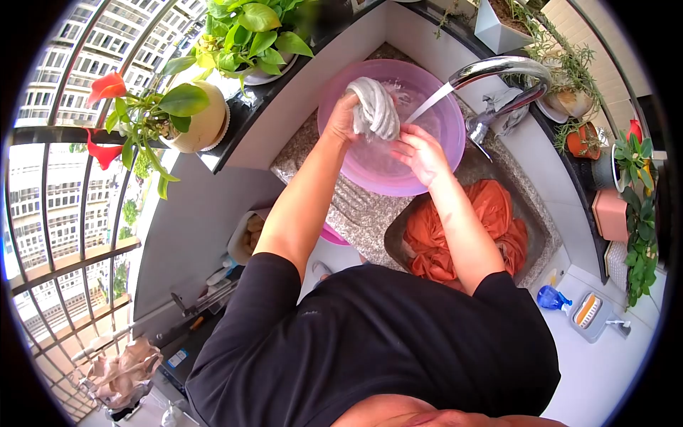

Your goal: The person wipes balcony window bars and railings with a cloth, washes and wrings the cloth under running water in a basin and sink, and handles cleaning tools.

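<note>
A wet, light grey striped cloth (373, 108) hangs in folds over the pink-purple basin (445, 107). My left hand (343, 119) is closed round the cloth's left side. Close to its lower right end is my right hand (425, 155), palm turned up and fingers spread; whether the fingertips touch the cloth I cannot tell. Water (429, 104) streams from the chrome faucet (501, 67) into the basin, where bubbly water stands. Orange-red fabric (491, 206) lies bunched in the sink (537, 245), partly hidden by my right forearm.
Under the basin is a speckled stone counter (348, 203). A grey rag (506, 107) lies behind the faucet. Potted plants (249, 35) line the ledge. At the right are a blue bottle (551, 297) and a brush (588, 311) in a holder. Window bars (46, 199) run along the left.
</note>
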The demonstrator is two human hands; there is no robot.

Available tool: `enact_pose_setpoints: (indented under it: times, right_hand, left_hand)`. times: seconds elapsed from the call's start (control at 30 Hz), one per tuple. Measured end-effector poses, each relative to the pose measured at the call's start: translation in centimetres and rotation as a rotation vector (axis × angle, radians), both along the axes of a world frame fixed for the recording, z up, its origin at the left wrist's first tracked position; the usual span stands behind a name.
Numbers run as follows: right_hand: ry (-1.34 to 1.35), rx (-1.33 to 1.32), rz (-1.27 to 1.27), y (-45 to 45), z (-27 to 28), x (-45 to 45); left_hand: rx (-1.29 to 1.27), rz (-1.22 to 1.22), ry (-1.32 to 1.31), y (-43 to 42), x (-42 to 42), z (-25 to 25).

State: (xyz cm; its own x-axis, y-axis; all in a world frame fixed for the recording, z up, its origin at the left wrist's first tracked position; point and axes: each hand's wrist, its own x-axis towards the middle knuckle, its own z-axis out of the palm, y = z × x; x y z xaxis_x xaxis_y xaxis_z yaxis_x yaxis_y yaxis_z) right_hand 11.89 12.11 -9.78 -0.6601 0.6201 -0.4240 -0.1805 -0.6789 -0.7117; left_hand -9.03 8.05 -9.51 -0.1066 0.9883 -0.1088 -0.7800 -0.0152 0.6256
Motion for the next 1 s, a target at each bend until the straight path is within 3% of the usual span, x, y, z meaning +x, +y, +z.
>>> enact_pose_setpoints:
  times: [0.07,0.13,0.17,0.2,0.3,0.33,0.43,0.53,0.57,0.63,0.67,0.7,0.73,0.83,0.9,1.0]
  right_hand:
    - [-0.149,0.311,-0.060,-0.2,-1.3,-0.4]
    - [0.043,0.118,0.003,0.1,0.2,-1.6]
    - [0.137,0.019,0.034,0.3,0.7,-2.1]
    - [0.303,-0.046,0.219,1.3,0.1,-2.5]
    - [0.394,-0.359,0.293,3.2,0.1,-2.0]
    - [0.434,-0.322,0.360,2.9,-0.5,-2.2]
    - [0.186,-0.010,0.296,0.3,-2.1,-4.5]
    - [-0.071,0.158,0.327,0.0,-1.8,-4.8]
    - [-0.158,0.245,0.348,-0.4,-1.7,-4.8]
    - [-0.259,0.567,0.221,-0.6,-1.0,-4.2]
    - [-0.280,0.755,0.188,0.3,-1.5,-3.9]
    - [-0.297,0.947,0.157,0.8,-1.7,-4.0]
    - [-0.286,1.228,0.092,0.6,2.2,-3.4]
    - [-0.145,1.638,0.085,1.9,5.6,-4.9]
    - [-0.158,1.996,0.027,3.7,5.6,-5.9]
    - [0.004,2.233,-0.002,5.2,8.7,-5.9]
  left_hand:
    - [-0.146,0.101,-0.077,0.0,0.1,-0.6]
    - [-0.253,0.278,-0.134,0.1,2.0,0.4]
    - [-0.272,0.261,-0.073,0.0,2.4,0.3]
    - [-0.291,0.242,-0.012,-0.1,2.6,0.0]
    - [-0.255,0.118,0.266,-0.4,2.0,-1.4]
    - [-0.254,0.118,0.354,-0.4,2.1,-1.2]
    - [-0.319,0.268,0.383,0.0,3.1,-1.8]
    - [-0.432,-0.134,0.160,-1.5,1.1,-0.8]
    - [-0.318,-0.270,0.163,-2.4,0.0,-0.9]
    - [-0.150,-0.226,0.269,-4.1,-0.9,0.8]
    - [-0.080,-0.278,0.139,-5.1,-1.7,2.1]
    - [-0.007,-0.322,0.010,-5.7,-2.2,3.3]
    - [-0.087,-0.262,-0.067,-6.0,-2.4,3.2]
    - [-0.350,0.037,-0.100,-4.3,0.1,4.6]
    - [-0.357,-0.092,0.021,-4.2,-0.6,7.1]
    - [-0.291,-0.339,0.084,-3.9,-2.0,8.3]
